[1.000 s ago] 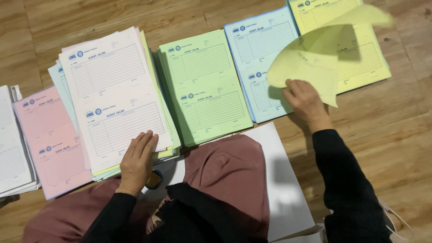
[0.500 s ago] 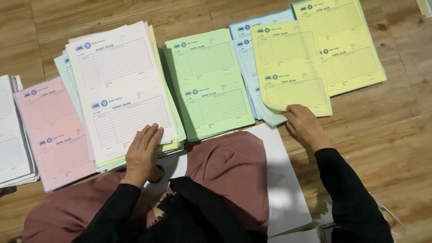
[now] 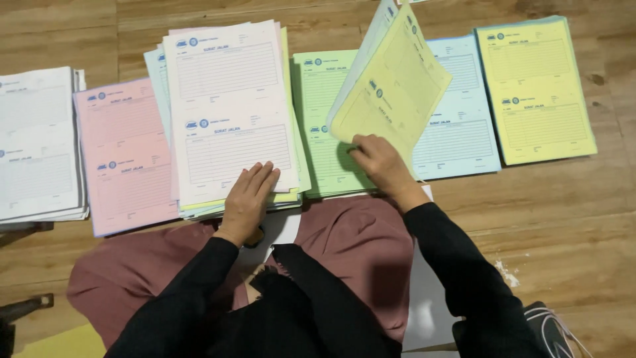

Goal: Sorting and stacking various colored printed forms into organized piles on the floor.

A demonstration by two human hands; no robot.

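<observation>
1. The surface is a wooden plank floor of warm brown boards, with a few white flecks near the right edge; the person sits on it, a dusty-pink cloth over the lap.
2. Printed form sheets lie in a row across the floor: a white stack at far left, a pink stack beside it, then a mixed-colour collated pile topped by a white sheet, a green stack, a light blue stack and a yellow stack at far right.
3. The left hand lies flat and released, palm down, on the lower edge of the collated pile.
4. The right hand pinches the lower corner of a lifted yellow form sheet, which curls upward over the green and blue stacks; a pale sheet seems to ride behind it, though the edge is hard to tell.
5. A white flat board or sheet pokes out from under the lap cloth.
6. At lower left, a dark object and a yellow patch show at the frame's edge.
</observation>
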